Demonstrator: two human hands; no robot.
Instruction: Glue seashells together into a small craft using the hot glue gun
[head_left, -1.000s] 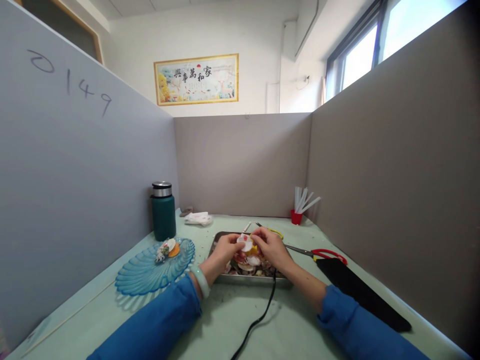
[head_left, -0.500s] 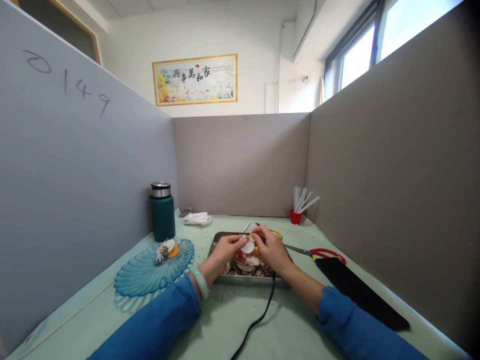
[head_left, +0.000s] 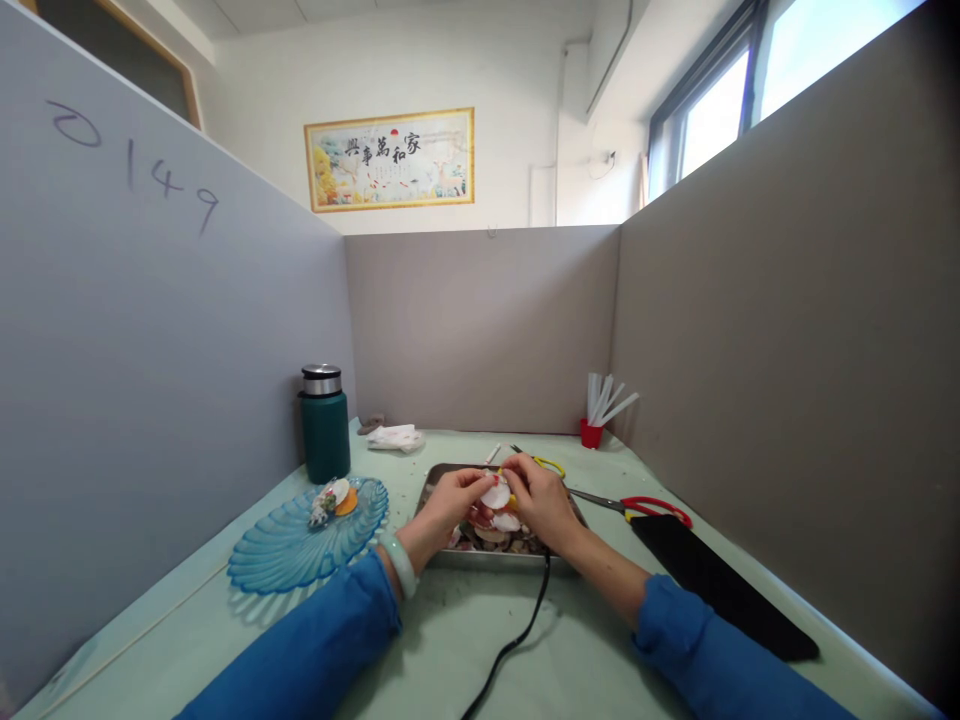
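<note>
Above a metal tray, my left hand is closed, pinching a white seashell by its left edge. A small red spot shows near the shell's top. My right hand is closed too, its thumb and fingertips pressed together at the shell's upper right edge. What those fingertips pinch is too small to make out. Beneath both hands, the tray holds many mixed shells, partly covered by the hands.
At left, a blue glass plate carries a small shell cluster, near a green bottle. Red-handled scissors and a black strip lie right. Behind stands a red cup of white sticks. A black cable runs frontward.
My right hand's fingers have shifted very slightly at the shell's top edge. The left hand and the shell stay almost in place.
</note>
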